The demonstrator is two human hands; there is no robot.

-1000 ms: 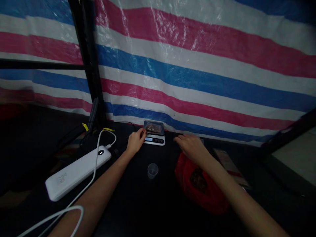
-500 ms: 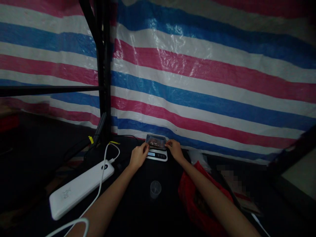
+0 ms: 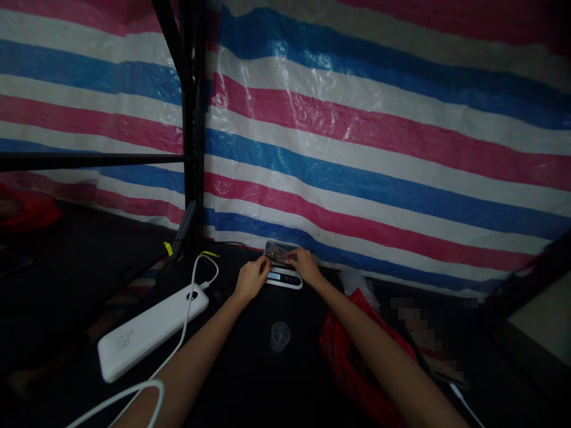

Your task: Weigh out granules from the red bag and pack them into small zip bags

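A small clear plastic bag [image 3: 277, 253] with brownish pieces in it is over the platform of a white digital scale [image 3: 292, 283]. My left hand [image 3: 252, 278] is closed with its fingertips pinching the bag's left side. The fingers of my right hand [image 3: 306, 266] pinch the bag's right side and cover part of it. The scale's small display is lit, its digits too small to read. Nearer to me, between my forearms, stands a clear plastic cup [image 3: 281, 337].
A white power bank [image 3: 151, 333] with a white cable [image 3: 184, 324] lies at left. Beside my right forearm is a red bag [image 3: 336, 348], with clear plastic [image 3: 359, 285] behind it. A black post [image 3: 194, 119] and striped sheeting [image 3: 357, 160] stand at the back.
My right hand has moved left, and the right side of the bag has shifted inward with it. The left hand stays at the bag's left side. The view has shifted slightly.
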